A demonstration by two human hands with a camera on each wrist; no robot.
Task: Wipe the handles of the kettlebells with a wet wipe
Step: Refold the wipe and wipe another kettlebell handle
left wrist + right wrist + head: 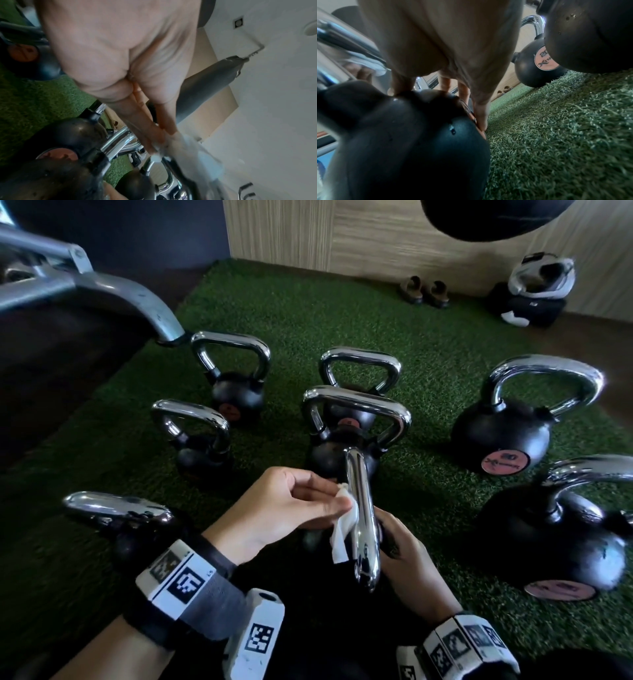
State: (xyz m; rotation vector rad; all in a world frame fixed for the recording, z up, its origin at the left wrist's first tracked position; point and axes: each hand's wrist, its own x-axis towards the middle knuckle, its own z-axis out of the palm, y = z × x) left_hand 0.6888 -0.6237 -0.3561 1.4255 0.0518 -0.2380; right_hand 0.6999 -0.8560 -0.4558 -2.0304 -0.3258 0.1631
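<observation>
The kettlebell (342,539) lies tipped near the turf's (428,344) near edge, so its chrome handle (363,522) faces up; the right hand (407,553) cups the black ball to steady it, while left hand (284,508) fingers (329,501) pinch the wet wipe (344,529) against the bar

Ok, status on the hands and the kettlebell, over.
Left hand pinching wipe against chrome handle. Right hand steadying tipped kettlebell. Nothing blocking the handle.

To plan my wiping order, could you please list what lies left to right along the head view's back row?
Grey metal frame → rear-left kettlebell → rear-middle kettlebell → large right kettlebell.
</observation>
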